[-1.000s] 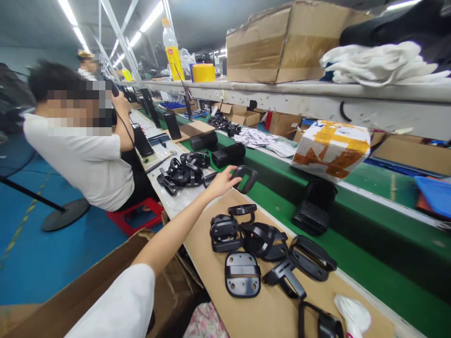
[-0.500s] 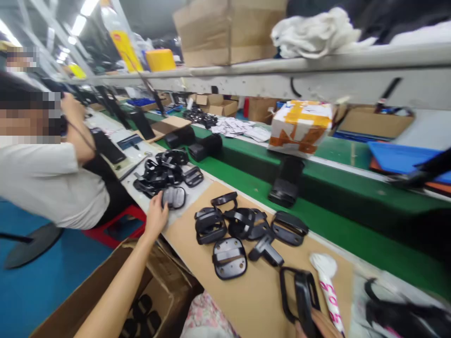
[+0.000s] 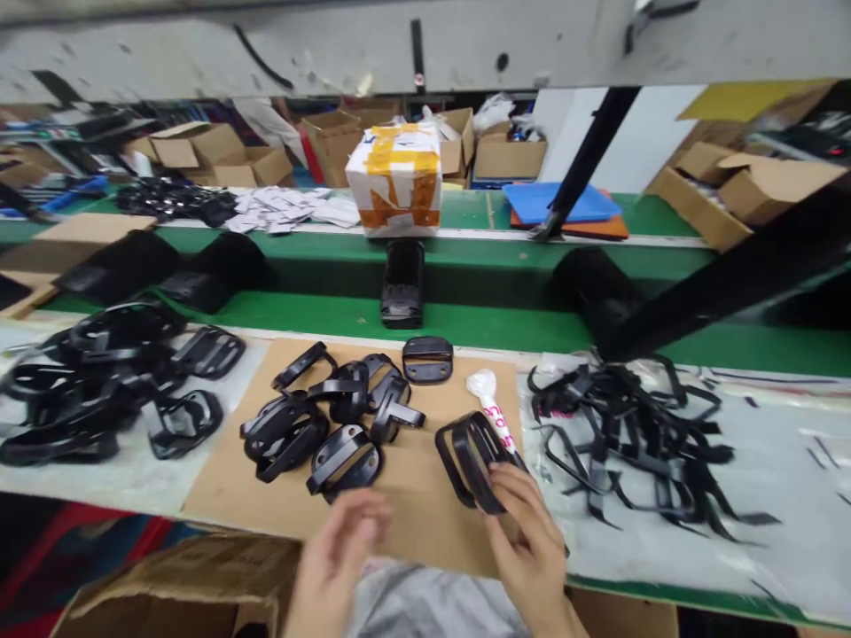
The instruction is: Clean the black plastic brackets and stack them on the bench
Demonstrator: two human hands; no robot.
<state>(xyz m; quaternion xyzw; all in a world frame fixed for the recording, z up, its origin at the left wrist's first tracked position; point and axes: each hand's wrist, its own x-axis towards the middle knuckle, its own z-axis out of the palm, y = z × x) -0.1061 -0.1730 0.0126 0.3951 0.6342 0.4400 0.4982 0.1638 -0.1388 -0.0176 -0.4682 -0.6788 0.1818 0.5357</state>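
Observation:
My right hand [image 3: 532,532] grips a black plastic bracket with a raised loop [image 3: 469,461], tilted up over the cardboard sheet [image 3: 425,523]. Slightly blurred, my left hand [image 3: 342,554] hovers at the sheet's front edge, fingers and thumb apart, nothing visible between them. Just beyond it lies a rounded black plate with slots and a strap [image 3: 346,461]. Several similar black parts [image 3: 285,434] are heaped behind and to its left. A white-wrapped stick with pink markings [image 3: 495,412] lies behind the held bracket, its near end partly hidden by my right hand.
A pile of black parts [image 3: 99,381] sits at the left, a tangle of black strips [image 3: 631,434] at the right. Behind runs a green conveyor [image 3: 319,310] bearing a black block [image 3: 402,283]. A taped box [image 3: 395,182] stands beyond. A dark post [image 3: 718,275] slants across the right.
The view has swung right. My left hand has let go of a black part by the left pile and come back toward me. The right hand still holds its bracket, now lifted and tilted.

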